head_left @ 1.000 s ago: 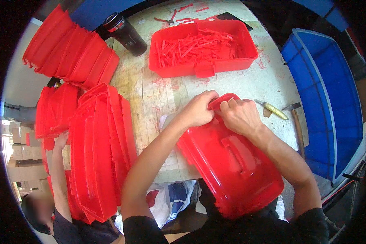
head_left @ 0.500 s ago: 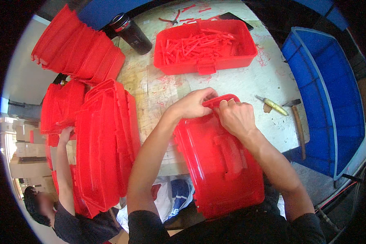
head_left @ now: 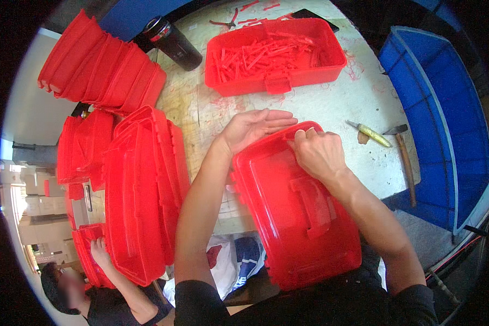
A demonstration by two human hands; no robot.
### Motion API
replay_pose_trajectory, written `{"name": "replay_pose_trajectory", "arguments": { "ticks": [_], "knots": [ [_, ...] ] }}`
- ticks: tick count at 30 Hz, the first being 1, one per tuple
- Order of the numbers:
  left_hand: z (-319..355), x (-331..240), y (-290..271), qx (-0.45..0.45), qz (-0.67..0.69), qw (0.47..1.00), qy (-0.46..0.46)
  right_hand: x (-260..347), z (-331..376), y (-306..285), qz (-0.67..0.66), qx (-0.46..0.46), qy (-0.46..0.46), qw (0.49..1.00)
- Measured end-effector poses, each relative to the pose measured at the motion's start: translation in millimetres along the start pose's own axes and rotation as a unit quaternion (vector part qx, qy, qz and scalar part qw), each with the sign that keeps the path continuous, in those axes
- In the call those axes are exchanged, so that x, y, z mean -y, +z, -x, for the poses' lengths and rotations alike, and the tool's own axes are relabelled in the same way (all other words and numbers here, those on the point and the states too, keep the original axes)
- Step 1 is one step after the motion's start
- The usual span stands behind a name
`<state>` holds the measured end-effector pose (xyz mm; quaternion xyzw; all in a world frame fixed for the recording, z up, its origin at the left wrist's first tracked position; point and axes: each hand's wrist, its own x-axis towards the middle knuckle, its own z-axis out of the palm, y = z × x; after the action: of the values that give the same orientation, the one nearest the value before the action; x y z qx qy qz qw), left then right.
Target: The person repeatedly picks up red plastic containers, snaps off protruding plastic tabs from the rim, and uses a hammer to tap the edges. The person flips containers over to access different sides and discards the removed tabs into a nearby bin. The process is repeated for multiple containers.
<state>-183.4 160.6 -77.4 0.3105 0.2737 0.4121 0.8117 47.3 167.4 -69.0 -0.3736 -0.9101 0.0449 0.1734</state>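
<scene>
1. Far rim of the red lid (head_left: 280,239) is gripped by the right hand (head_left: 320,155), fingers curled tight; left hand (head_left: 249,128) is held open, fingers straight, beside the rim's left part.
2. Lid is positioned over the table's (head_left: 370,168) near edge, between the forearms, handle (head_left: 312,209) facing up; red box (head_left: 315,75) of strips (head_left: 261,57) is set beyond.
3. For good handling, rim should be pinched firmly and lid braced by left palm, as near end overhangs and could slip lapward.
4. Hidden: right fingertips, lid underside. Whether scrap or tool is pinched, left palm is touching, or lid is supported by table can't be told.
</scene>
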Motion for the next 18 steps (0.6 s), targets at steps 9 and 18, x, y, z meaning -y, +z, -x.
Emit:
{"name": "replay_pose_trajectory", "arguments": {
  "ticks": [9,18],
  "knots": [
    [-4.1,-0.1,26.7,-0.065,-0.487,0.87,-0.048,-1.1,-1.0,-2.5,0.02,0.017,-0.017,1.0],
    [-0.1,14.1,38.8,-0.186,-0.653,0.732,0.046,0.0,-11.1,-7.8,0.035,0.022,-0.056,0.998]
  ]
}}
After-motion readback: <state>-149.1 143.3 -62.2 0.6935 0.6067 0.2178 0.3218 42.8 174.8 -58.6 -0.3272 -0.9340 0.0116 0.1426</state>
